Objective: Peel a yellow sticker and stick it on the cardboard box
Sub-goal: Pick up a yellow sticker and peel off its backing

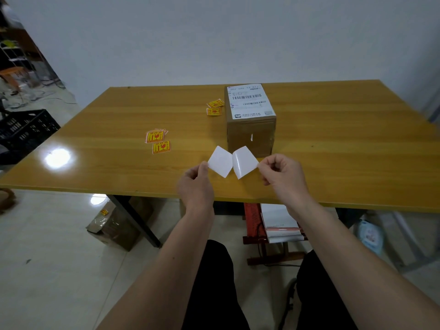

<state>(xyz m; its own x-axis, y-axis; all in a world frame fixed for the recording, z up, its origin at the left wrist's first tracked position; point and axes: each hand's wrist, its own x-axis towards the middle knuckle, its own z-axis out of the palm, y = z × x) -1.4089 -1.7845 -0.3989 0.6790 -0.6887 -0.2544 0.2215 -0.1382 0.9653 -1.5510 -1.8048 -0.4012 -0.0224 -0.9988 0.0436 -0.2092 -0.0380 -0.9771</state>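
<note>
A cardboard box (250, 136) with a white shipping label on top stands on the wooden table (119, 120). Just in front of it I hold two white squares joined along one edge. My left hand (196, 184) pinches the left square (220, 161). My right hand (282, 175) pinches the right, glossy square (244, 161). Both show only white sides, so I cannot tell which is the sticker and which is the backing. Loose yellow stickers lie in a pile at the left (158, 140) and beside the box (214, 107).
A black crate (23, 132) stands off the table's left edge. Under the table are a taped carton (114, 225) and a red stool holding white packets (273, 229). A white wall runs behind the table.
</note>
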